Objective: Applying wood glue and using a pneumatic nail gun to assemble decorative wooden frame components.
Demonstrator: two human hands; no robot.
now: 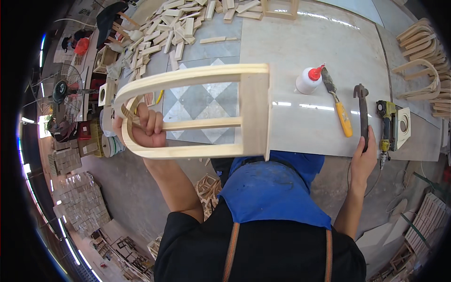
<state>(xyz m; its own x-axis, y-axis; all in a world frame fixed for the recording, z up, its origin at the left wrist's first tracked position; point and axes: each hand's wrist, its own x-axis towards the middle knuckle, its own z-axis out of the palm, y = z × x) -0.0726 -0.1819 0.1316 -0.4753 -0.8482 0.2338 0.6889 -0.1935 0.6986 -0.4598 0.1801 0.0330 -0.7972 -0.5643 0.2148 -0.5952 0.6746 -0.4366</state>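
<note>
My left hand [149, 126] is closed round the curved end of a pale wooden frame [202, 151], which I hold up over the table's near edge. The frame has an arched end, a middle slat and a flat board across its right end. On the right, my right hand [365, 157] grips the lower part of a dark metal hammer [363, 113] with a claw-like head pointing away from me. Just right of it lies a yellow-green and black air nail gun [386, 123]. Left of the hammer are a yellow-handled scraper [343, 117] and a white glue bottle [308, 81] with a red cap.
Loose wooden blocks [176, 23] are heaped at the table's far left. Curved wooden frames [423, 70] are stacked at the far right. A pale block with a round hole [403, 127] sits beside the nail gun. A standing fan [61, 89] is off to the left.
</note>
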